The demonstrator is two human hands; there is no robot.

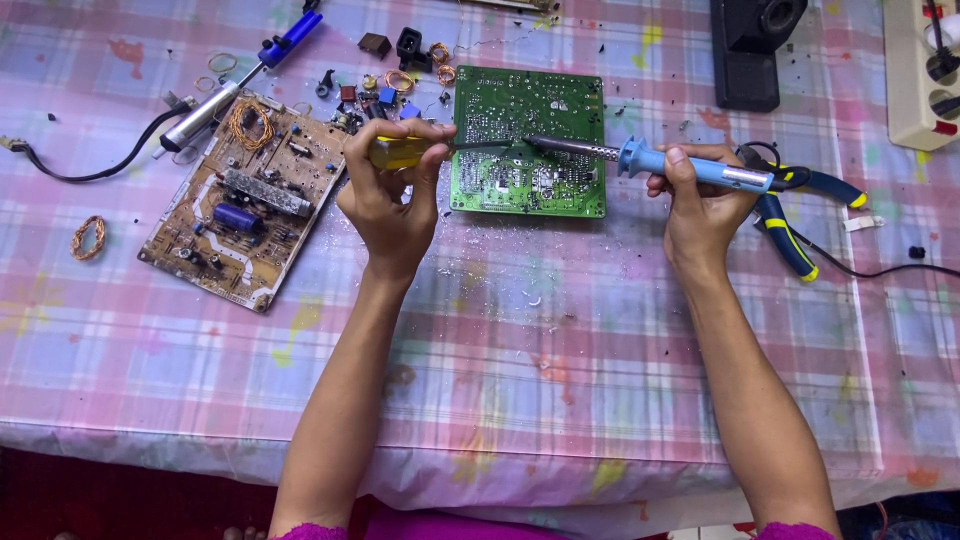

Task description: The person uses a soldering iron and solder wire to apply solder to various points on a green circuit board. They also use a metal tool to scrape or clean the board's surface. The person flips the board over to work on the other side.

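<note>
Nearest the person, the tabletop (560, 400) under its pink plaid cloth lay bare from its front edge up to the wrists, the widest open room in view. Two forearms reached across it. The left hand (392, 195) had its grip clamped around the yellow handle of a screwdriver (405, 152), whose shaft pointed right onto the green circuit board (528, 140). The right hand (700, 200) had its grip closed on the blue handle of a soldering iron (650, 162), its metal tip resting on the same green board, close to the screwdriver's tip. That board lay flat between the two hands, solder side up.

Left of it lay one brown circuit board (245, 200), tilted, carrying a blue capacitor and a copper coil. Just beside the right hand lay one pair of blue-and-yellow pliers (790, 215). Farther off were one blue desoldering pump (240, 80), scattered small components (395, 75), a separate copper coil (88, 237) at far left, a black box (750, 45) and a white power strip (920, 70) at the far right edge.
</note>
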